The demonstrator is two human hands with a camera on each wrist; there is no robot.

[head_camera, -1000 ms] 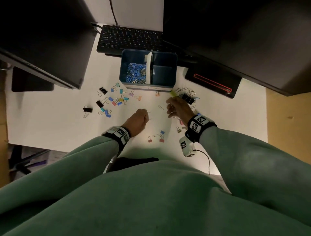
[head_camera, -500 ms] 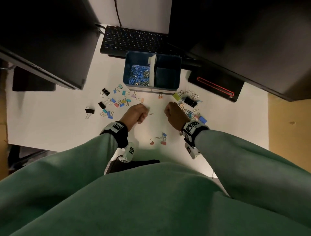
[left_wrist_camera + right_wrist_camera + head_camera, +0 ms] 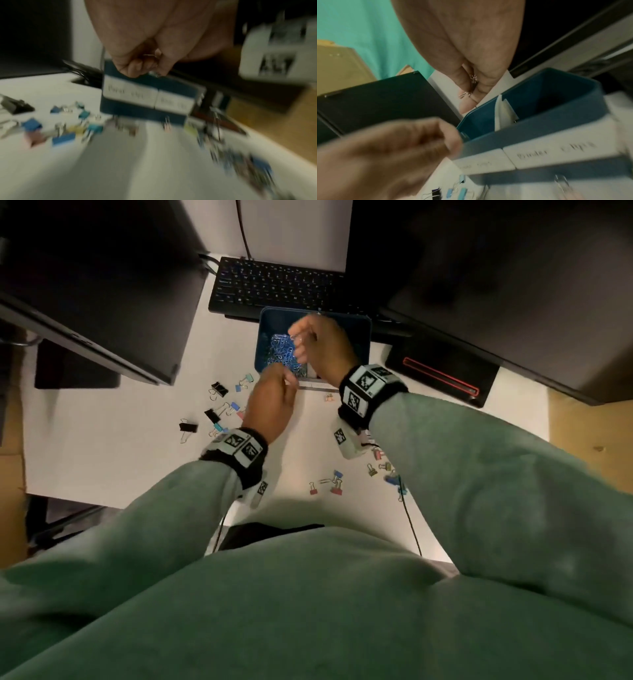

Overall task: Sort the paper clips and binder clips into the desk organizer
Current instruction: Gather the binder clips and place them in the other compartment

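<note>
holding silver paper clips [image 3: 471, 86], right hand [image 3: 325, 347] over blue organizer [image 3: 363, 337]

White counter [image 3: 102, 460]: blue desk organizer [image 3: 363, 344] near keyboard [image 3: 274, 287], binder clips [image 3: 219, 409] scattered left, more [image 3: 329, 482] at front.

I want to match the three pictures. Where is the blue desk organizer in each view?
Head: the desk organizer sits top centre, before the keyboard, partly under the right hand.
Left wrist: centre, just beyond the left hand.
Right wrist: centre right, open top facing the camera.
Shared landmark: the white labels on its front wall.
</note>
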